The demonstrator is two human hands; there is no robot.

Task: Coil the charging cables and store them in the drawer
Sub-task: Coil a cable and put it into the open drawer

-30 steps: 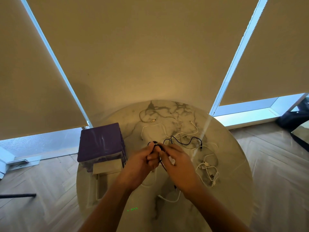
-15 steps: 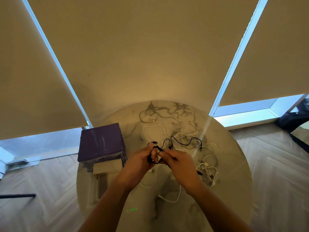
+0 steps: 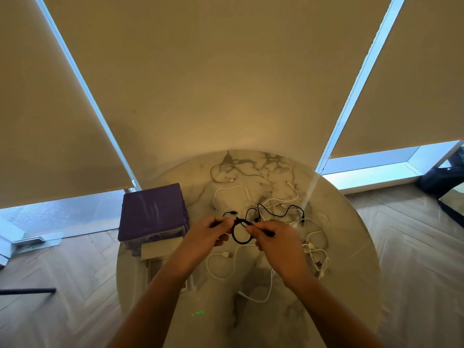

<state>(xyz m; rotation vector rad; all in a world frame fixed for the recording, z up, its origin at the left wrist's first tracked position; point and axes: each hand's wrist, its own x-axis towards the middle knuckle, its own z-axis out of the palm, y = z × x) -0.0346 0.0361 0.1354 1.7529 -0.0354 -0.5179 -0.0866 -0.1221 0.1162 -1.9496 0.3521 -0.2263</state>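
Above the round table (image 3: 339, 247), left hand (image 3: 204, 234) and right hand (image 3: 275, 243) both pinch a black cable (image 3: 238, 231), looped between them.

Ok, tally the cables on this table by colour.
Black cable: 1, held by left hand and right hand
White cables: at least 4; they overlap, so no exact count
Total: at least 5

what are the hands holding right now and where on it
Both hands hold the black cable: the left hand pinches the left side of its small coiled loop, the right hand pinches the right side.
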